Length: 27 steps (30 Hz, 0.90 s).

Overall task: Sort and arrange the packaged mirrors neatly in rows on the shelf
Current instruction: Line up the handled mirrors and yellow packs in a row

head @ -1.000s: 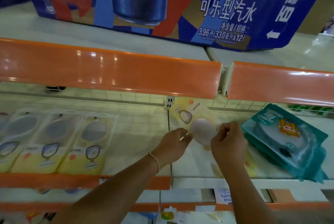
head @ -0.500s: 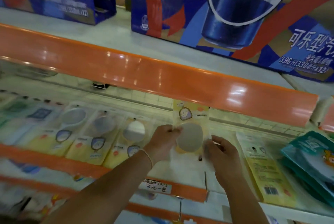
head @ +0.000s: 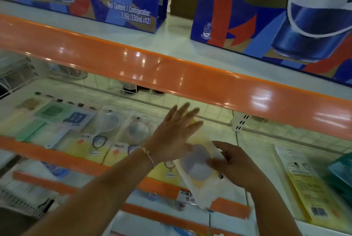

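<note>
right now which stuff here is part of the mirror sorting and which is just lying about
Job:
- packaged mirror between left hand and right hand
- mirror row on shelf

Lying about:
- cola cartons
- yellow packet
- green pack

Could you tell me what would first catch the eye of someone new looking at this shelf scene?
The big blue cola cartons on the top shelf stand out first, above the glossy orange shelf edge. Below, in the middle, the left hand is spread flat over a yellow packaged mirror while the right hand holds its side. More mirror packs lie in a row to the left.
</note>
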Each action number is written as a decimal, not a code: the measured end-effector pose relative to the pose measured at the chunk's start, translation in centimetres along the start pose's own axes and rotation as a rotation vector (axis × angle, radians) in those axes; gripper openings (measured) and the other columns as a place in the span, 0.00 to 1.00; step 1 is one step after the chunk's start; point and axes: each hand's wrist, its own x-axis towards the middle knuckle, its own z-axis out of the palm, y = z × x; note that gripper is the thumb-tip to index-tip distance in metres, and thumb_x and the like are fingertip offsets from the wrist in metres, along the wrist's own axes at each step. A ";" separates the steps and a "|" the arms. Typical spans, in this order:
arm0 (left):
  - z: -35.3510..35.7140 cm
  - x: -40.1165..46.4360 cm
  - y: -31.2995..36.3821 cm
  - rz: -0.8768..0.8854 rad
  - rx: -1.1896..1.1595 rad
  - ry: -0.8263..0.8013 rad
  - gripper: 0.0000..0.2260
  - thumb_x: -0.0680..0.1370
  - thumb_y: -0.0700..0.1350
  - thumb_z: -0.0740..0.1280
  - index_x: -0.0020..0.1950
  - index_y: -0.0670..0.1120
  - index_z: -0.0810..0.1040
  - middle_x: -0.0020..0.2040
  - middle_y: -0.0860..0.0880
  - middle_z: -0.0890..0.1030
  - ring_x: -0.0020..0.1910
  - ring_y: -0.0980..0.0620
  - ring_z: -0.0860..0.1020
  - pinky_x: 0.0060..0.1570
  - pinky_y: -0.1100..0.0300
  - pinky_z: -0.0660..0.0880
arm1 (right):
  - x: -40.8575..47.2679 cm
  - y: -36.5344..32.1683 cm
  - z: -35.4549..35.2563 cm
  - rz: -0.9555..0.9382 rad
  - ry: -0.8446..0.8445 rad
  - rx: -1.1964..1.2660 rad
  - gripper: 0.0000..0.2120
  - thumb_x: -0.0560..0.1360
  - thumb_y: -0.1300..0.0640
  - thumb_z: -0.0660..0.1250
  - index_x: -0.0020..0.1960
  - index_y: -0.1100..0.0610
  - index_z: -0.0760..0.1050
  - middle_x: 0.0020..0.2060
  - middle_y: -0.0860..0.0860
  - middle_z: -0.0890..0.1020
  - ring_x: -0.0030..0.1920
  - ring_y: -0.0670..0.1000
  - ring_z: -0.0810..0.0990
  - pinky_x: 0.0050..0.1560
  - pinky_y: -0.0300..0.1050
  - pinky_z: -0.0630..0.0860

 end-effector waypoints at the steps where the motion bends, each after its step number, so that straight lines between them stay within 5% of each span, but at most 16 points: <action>1: -0.7 0.2 -0.6 0.066 -0.008 -0.090 0.27 0.73 0.58 0.71 0.69 0.48 0.74 0.70 0.46 0.73 0.75 0.44 0.61 0.75 0.41 0.47 | 0.4 -0.5 0.1 -0.012 -0.035 -0.023 0.20 0.74 0.61 0.72 0.61 0.43 0.79 0.34 0.56 0.84 0.30 0.51 0.79 0.33 0.44 0.77; 4: -2.3 0.4 -1.8 0.007 -0.147 -0.348 0.20 0.74 0.59 0.70 0.62 0.52 0.77 0.45 0.55 0.80 0.56 0.54 0.76 0.75 0.51 0.51 | 1.3 -1.9 0.7 0.003 -0.057 -0.023 0.26 0.69 0.59 0.78 0.64 0.45 0.77 0.33 0.58 0.81 0.29 0.50 0.78 0.32 0.41 0.76; 6: -3.0 0.0 -2.4 -0.081 -0.317 -0.463 0.12 0.75 0.55 0.71 0.53 0.50 0.78 0.39 0.56 0.76 0.45 0.54 0.76 0.54 0.63 0.68 | 1.8 -2.4 1.0 0.015 -0.008 -0.018 0.27 0.66 0.56 0.80 0.62 0.43 0.77 0.35 0.60 0.82 0.31 0.49 0.78 0.34 0.39 0.76; 8: -2.9 -0.8 -3.3 -0.112 -0.430 -0.528 0.13 0.77 0.51 0.70 0.39 0.46 0.71 0.33 0.53 0.68 0.33 0.54 0.69 0.33 0.64 0.61 | 2.0 -2.5 1.2 -0.022 0.103 0.075 0.22 0.66 0.53 0.80 0.58 0.42 0.80 0.39 0.55 0.84 0.35 0.49 0.80 0.35 0.36 0.75; 10: -3.0 -1.7 -4.4 -0.149 -0.534 -0.510 0.18 0.78 0.49 0.69 0.36 0.44 0.64 0.31 0.50 0.62 0.27 0.56 0.61 0.29 0.64 0.58 | 2.0 -1.6 1.6 -0.094 0.152 0.367 0.20 0.65 0.45 0.78 0.55 0.47 0.83 0.44 0.53 0.86 0.40 0.50 0.81 0.35 0.36 0.75; 14: -2.2 -3.2 -5.7 -0.423 -0.854 -0.323 0.17 0.78 0.48 0.69 0.33 0.46 0.67 0.26 0.56 0.63 0.23 0.60 0.62 0.28 0.63 0.61 | 2.1 1.5 4.4 -0.025 0.049 1.058 0.33 0.57 0.38 0.81 0.53 0.59 0.84 0.52 0.60 0.84 0.51 0.58 0.84 0.48 0.51 0.81; 16: -0.9 -3.6 -5.4 -0.651 -1.059 -0.172 0.17 0.78 0.47 0.70 0.34 0.46 0.67 0.26 0.55 0.63 0.22 0.57 0.62 0.26 0.63 0.61 | 2.3 2.0 6.7 0.027 0.049 1.042 0.32 0.59 0.42 0.82 0.54 0.61 0.82 0.51 0.64 0.83 0.50 0.62 0.83 0.49 0.56 0.81; 19: 0.7 -3.9 -4.2 -0.942 -1.222 -0.131 0.12 0.77 0.48 0.71 0.45 0.39 0.78 0.30 0.50 0.67 0.22 0.56 0.66 0.23 0.63 0.65 | 2.7 1.0 9.9 0.074 0.175 0.832 0.14 0.72 0.51 0.72 0.52 0.60 0.82 0.47 0.64 0.83 0.47 0.61 0.82 0.46 0.54 0.80; 22: 2.0 -4.2 -3.4 -0.998 -1.172 -0.188 0.15 0.75 0.53 0.72 0.39 0.43 0.75 0.30 0.49 0.67 0.26 0.53 0.66 0.25 0.65 0.67 | 3.7 0.6 10.8 0.135 0.353 0.704 0.09 0.76 0.57 0.69 0.45 0.62 0.82 0.43 0.66 0.84 0.44 0.63 0.83 0.46 0.60 0.80; 24: 2.2 -4.4 -3.5 -0.904 -0.915 -0.215 0.19 0.76 0.57 0.68 0.34 0.46 0.68 0.29 0.52 0.69 0.26 0.55 0.68 0.25 0.66 0.67 | 4.4 1.1 10.5 0.181 0.413 0.661 0.08 0.78 0.59 0.68 0.46 0.64 0.82 0.44 0.68 0.83 0.46 0.68 0.83 0.50 0.67 0.78; 27: 2.0 -5.3 -4.6 -0.762 -0.534 -0.093 0.17 0.79 0.59 0.61 0.46 0.46 0.77 0.40 0.52 0.78 0.38 0.56 0.77 0.41 0.58 0.77 | 5.4 1.9 9.6 0.277 0.466 0.596 0.09 0.77 0.59 0.69 0.46 0.66 0.81 0.44 0.68 0.83 0.49 0.70 0.82 0.51 0.70 0.78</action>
